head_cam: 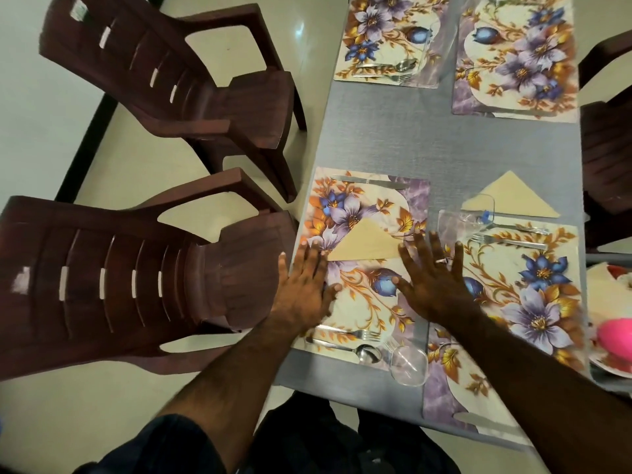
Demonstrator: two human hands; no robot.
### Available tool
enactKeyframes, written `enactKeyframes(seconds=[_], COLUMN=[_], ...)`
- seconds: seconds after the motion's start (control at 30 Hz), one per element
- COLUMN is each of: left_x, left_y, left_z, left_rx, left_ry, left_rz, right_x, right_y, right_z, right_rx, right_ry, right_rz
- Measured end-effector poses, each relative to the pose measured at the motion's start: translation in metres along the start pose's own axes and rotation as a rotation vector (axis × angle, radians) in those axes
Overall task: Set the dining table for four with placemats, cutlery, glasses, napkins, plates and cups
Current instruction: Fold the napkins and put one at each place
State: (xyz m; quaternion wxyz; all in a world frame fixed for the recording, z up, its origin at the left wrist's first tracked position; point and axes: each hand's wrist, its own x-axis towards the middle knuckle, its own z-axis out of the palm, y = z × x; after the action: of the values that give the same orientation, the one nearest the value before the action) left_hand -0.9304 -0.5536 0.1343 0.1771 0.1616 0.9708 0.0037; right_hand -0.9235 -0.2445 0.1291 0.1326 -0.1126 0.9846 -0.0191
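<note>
Four floral placemats lie on the grey table (444,148). On the near-left placemat (362,302) a beige folded napkin (364,242) lies between my hands. My left hand (304,289) rests flat with spread fingers at the napkin's left corner. My right hand (434,278), a ring on one finger, lies flat at the mat's right edge. A knife (367,181) lies along this mat's far edge, a fork (352,333) and spoon (355,350) along its near edge, with a clear glass (408,366) beside them. A second napkin (509,196) and glass (477,213) sit by the right placemat (533,295).
Two brown plastic chairs (143,275) stand left of the table, and another chair (605,159) on the right. The far-left placemat (390,39) holds cutlery (393,68). A pink object (615,340) on a plate sits at the right edge.
</note>
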Motion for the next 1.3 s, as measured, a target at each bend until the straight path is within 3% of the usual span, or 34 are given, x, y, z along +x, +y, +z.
enactKeyframes(seconds=[0.17, 0.23, 0.37, 0.57, 0.77, 0.87, 0.93, 1.0, 1.1, 1.3], left_x=[0.041, 0.068, 0.105, 0.123, 0.134, 0.125, 0.117, 0.107, 0.091, 0.086], left_y=[-0.006, -0.007, -0.004, -0.010, -0.010, -0.003, 0.004, 0.015, 0.036, 0.051], left_z=[-0.038, -0.052, -0.067, -0.073, -0.084, -0.083, -0.080, -0.072, -0.054, -0.049], left_rx=[0.040, 0.022, 0.092, 0.131, 0.245, 0.206, -0.011, -0.189, -0.261, -0.472], left_ry=[0.131, 0.124, -0.041, -0.150, -0.287, -0.305, -0.290, -0.223, -0.091, -0.069], left_rz=[0.180, 0.254, 0.297, 0.292, 0.290, 0.185, 0.051, -0.085, -0.249, -0.372], right_x=[0.046, 0.073, 0.110, 0.133, 0.136, 0.128, 0.119, 0.109, 0.089, 0.056], right_y=[0.005, 0.001, 0.001, 0.009, 0.006, 0.003, 0.002, 0.002, -0.002, 0.000], right_z=[-0.028, -0.047, -0.059, -0.060, -0.075, -0.079, -0.080, -0.078, -0.074, -0.062], right_rx=[0.041, 0.057, 0.078, 0.110, -0.127, -0.158, -0.063, 0.081, 0.247, 0.355], right_ry=[0.155, 0.052, -0.121, -0.331, -0.436, -0.415, -0.382, -0.308, -0.212, -0.172], right_rz=[-0.139, -0.200, -0.277, -0.275, -0.282, -0.256, -0.207, -0.145, -0.070, 0.016])
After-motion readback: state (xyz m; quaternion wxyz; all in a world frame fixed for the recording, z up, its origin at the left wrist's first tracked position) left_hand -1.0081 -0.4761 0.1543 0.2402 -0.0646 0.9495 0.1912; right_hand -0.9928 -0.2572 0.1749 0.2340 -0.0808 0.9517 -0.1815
